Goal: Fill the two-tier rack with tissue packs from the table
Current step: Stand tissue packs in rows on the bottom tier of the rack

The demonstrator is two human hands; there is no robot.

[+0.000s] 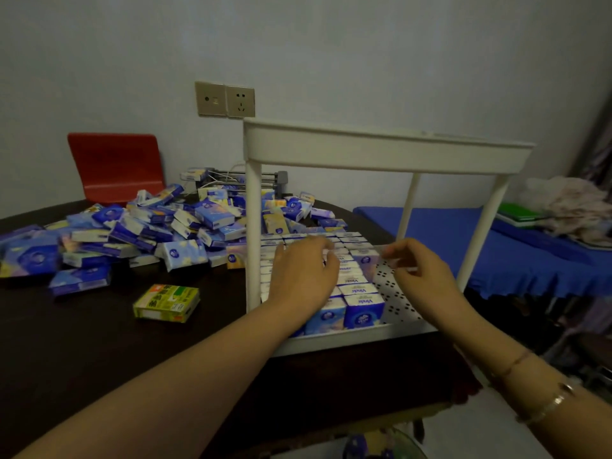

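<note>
A white two-tier rack (381,150) stands on the dark table (99,342). Its upper tier shows only its rim from here. On the perforated lower tier (394,296), tissue packs (359,304) stand in tight rows that fill the left and middle. My left hand (303,273) lies palm down on those rows, fingers bent over the pack tops. Just to the right, my right hand (419,270) pinches a blurred tissue pack (385,255) at the end of the rows. A big loose pile of blue and white tissue packs (149,226) covers the table to the left of the rack.
A yellow-green box (167,303) lies on the table in front of the pile. A red chair back (116,167) and a metal rack (271,180) stand behind it. Wall sockets (225,99) are above. A blue-covered bed (496,256) with clothes lies to the right.
</note>
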